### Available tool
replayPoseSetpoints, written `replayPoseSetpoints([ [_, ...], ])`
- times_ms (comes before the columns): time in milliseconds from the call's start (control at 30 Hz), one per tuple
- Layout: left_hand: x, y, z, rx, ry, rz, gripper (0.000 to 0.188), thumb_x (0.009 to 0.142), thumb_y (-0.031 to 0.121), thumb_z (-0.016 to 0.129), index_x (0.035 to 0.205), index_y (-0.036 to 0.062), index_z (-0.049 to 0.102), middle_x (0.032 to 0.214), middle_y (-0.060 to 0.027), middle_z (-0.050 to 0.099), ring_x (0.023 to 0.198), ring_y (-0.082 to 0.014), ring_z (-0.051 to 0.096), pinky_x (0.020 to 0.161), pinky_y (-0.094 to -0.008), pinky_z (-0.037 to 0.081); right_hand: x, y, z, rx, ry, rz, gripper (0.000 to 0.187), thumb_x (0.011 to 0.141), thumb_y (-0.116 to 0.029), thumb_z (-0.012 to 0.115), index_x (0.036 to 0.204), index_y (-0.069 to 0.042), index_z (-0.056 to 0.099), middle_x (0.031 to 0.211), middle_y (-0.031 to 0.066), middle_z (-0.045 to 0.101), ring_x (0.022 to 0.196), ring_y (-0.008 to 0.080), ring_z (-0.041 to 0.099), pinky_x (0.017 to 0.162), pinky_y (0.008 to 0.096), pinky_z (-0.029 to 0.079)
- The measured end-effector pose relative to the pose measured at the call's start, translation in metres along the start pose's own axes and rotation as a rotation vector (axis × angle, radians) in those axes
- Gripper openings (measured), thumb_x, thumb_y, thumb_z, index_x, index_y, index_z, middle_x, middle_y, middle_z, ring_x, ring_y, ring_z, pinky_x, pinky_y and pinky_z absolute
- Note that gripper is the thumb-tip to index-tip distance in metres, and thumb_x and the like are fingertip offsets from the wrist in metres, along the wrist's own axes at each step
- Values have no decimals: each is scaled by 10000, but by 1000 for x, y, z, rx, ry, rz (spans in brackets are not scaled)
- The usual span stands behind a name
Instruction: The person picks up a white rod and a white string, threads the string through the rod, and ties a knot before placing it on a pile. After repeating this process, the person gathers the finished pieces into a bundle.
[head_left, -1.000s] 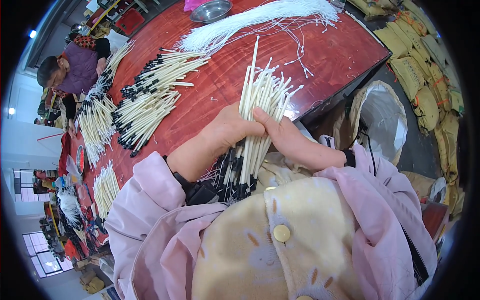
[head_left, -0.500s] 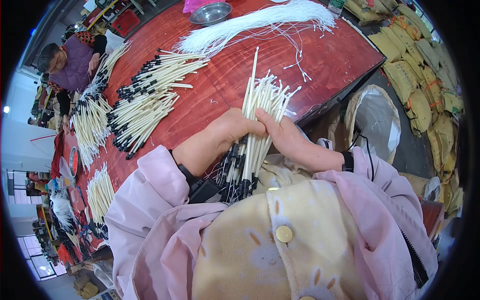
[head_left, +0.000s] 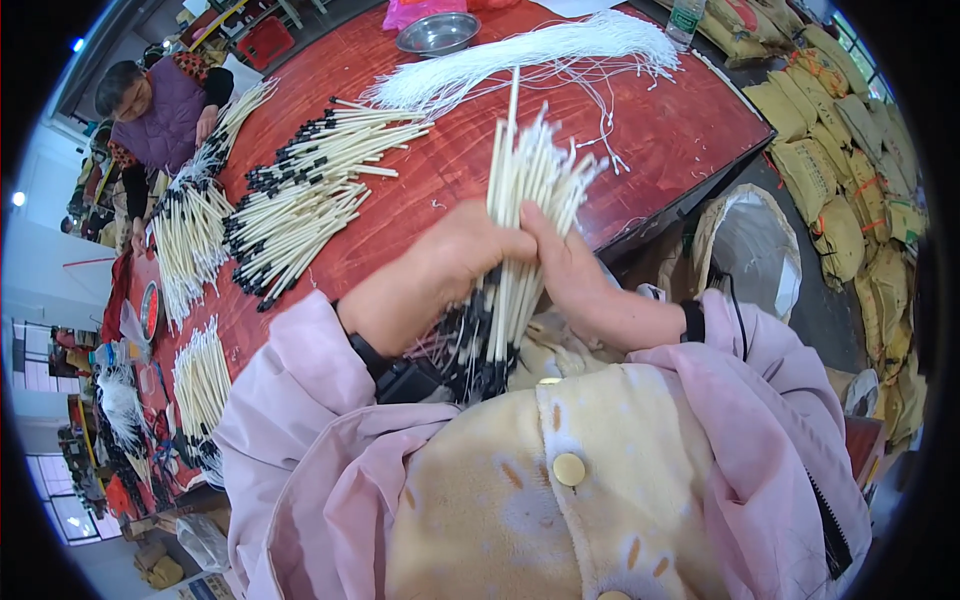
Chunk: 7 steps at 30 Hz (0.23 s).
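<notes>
Both my hands are wrapped round one thick bundle of cream-coloured sticks point(head_left: 535, 180), held nearly upright at the table's near edge. My left hand point(head_left: 468, 245) grips it from the left and my right hand point(head_left: 560, 255) from the right, with the thumbs close together. White tips show at the bundle's upper end, slightly blurred, and one stick stands higher than the others. Black ends point(head_left: 488, 365) with thin strings hang below my hands, near my lap. The fingers behind the bundle are hidden.
On the red table point(head_left: 440, 170) lie piles of black-ended sticks point(head_left: 300, 215), a hank of white strings point(head_left: 540, 55) and a metal bowl point(head_left: 437, 33). A co-worker point(head_left: 165, 120) handles sticks at the far left. An open sack point(head_left: 745, 250) and stacked sacks point(head_left: 810, 175) stand right.
The bundle stays in both hands and has shifted up slightly, its tips now blurred. The view has turned a little, so the table and piles sit slightly farther right.
</notes>
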<state>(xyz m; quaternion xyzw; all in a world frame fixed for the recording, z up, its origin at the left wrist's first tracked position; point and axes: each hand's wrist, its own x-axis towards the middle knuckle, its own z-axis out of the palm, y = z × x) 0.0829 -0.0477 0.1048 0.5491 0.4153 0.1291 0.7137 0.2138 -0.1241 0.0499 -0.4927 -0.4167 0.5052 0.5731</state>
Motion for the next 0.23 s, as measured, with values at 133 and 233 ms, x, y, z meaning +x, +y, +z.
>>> replayPoseSetpoints([
  [133, -11, 41, -14, 72, 98, 153, 372, 775, 47, 722, 1144, 6, 701, 956, -87, 733, 837, -207, 714, 755, -352, 578, 30, -47, 13, -48, -38, 69, 564, 1084, -470, 461, 1355, 7, 592, 1216, 98, 670, 1090, 137, 609, 981, 308, 467],
  [233, -10, 73, -40, 286, 176, 396, 311, 761, 133, 739, 1047, 9, 740, 859, -126, 729, 748, -238, 714, 641, -394, 576, 59, -69, 28, 86, -136, -132, 640, 1060, -524, 482, 1425, -1, 535, 1299, 114, 647, 1165, 159, 595, 1037, 325, 437],
])
